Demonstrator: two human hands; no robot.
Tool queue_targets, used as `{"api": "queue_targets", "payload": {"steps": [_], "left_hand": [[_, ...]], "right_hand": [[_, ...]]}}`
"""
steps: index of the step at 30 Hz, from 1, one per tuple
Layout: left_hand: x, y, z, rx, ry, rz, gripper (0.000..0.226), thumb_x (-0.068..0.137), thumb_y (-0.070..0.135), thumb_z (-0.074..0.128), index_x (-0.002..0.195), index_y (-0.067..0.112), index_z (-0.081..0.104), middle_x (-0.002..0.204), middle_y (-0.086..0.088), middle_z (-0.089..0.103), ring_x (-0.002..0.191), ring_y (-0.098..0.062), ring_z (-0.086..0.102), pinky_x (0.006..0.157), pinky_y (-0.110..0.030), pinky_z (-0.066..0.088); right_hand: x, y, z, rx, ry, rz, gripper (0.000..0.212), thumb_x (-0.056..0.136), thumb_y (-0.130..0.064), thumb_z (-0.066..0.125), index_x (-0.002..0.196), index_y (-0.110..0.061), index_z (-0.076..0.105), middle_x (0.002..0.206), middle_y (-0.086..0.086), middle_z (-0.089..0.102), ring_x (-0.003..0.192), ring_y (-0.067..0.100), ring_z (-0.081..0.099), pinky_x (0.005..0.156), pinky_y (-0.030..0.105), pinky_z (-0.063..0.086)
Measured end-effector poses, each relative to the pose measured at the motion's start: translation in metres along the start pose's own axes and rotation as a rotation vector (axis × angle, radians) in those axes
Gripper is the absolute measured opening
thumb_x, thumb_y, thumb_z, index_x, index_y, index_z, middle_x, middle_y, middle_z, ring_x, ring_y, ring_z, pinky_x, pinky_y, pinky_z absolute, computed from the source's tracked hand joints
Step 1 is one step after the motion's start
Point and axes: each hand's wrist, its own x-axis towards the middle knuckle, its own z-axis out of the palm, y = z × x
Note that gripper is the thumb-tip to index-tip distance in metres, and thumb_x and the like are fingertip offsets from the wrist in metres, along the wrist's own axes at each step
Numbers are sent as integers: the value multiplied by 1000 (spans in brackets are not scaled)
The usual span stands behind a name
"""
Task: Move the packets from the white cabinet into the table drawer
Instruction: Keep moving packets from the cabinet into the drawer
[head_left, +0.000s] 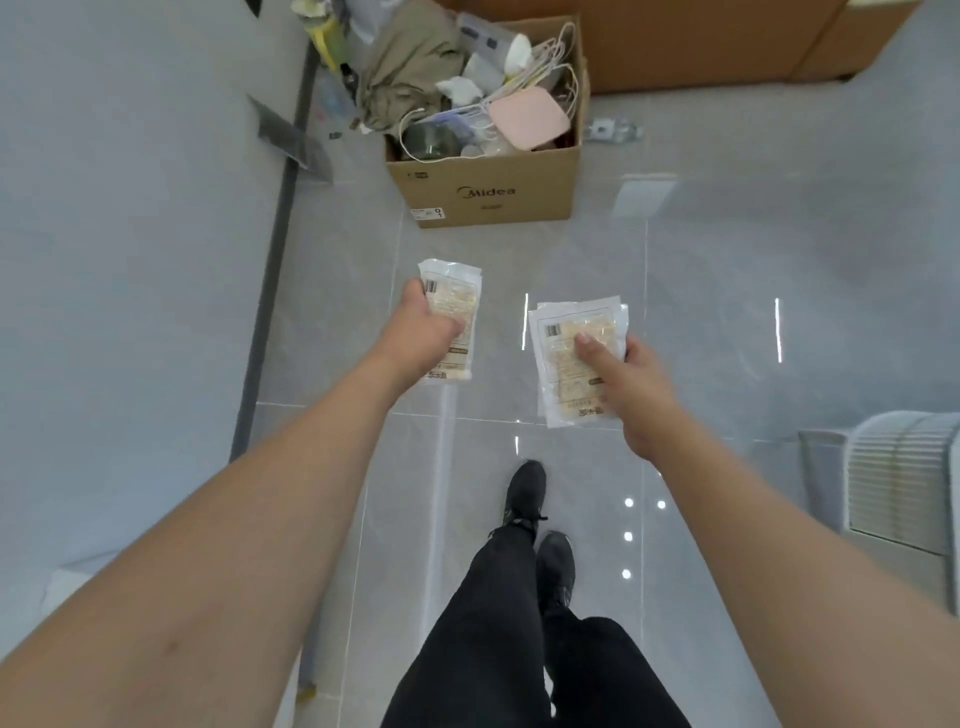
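Note:
My left hand (423, 332) grips a clear plastic packet (453, 301) with beige contents and a barcode label, held out over the tiled floor. My right hand (631, 379) holds a stack of similar flat packets (569, 364), thumb pressed on top and fingers underneath. Both arms reach forward at about waist height. Neither the white cabinet nor the table drawer is in view.
An open Midea cardboard box (493, 192) full of cables, cloth and a pink lid stands on the floor ahead. A grey wall (130, 234) runs along the left. A white slatted appliance (904, 478) sits at the right. Wooden furniture (701, 41) is at the back. My feet (524, 493) are below.

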Motion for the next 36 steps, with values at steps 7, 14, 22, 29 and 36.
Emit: {"api": "queue_targets", "payload": {"steps": [7,14,22,29,36], "left_hand": [[80,61,85,118,-153,30,33,90,9,57,118,16,41,109,-4,57,91,-18,60,64,-31,50],[118,131,169,225,-194,50,30,91,10,57,116,16,42,109,-4,59,96,-22,61,71,-34,52],[163,214,276,353,-292,123,31,91,12,57,119,19,45,113,-3,59,100,-22,60,68,-30,51],[256,270,346,430,-392,202,28,93,12,55,118,18,44,102,3,57,84,-7,56,56,-24,45],[325,318,430,572,-443,241,30,90,13,54,117,21,44,100,4,58,82,-9,58,64,-26,50]], "right_hand": [[69,-20,-76,102,102,56,26,90,-29,67,111,-15,64,101,2,74,88,19,73,66,33,59],[123,-53,-159,211,138,72,27,91,-24,66,116,-14,62,104,1,73,85,13,72,59,24,56],[186,-88,-262,316,261,82,7,92,-20,65,98,-23,62,90,-6,73,77,10,71,59,26,55],[281,-107,-313,390,347,114,24,91,-21,66,114,-15,61,103,3,73,89,21,72,72,39,59],[350,-118,-390,473,438,104,21,91,-17,65,111,-14,62,101,4,73,90,22,71,76,40,58]]}}
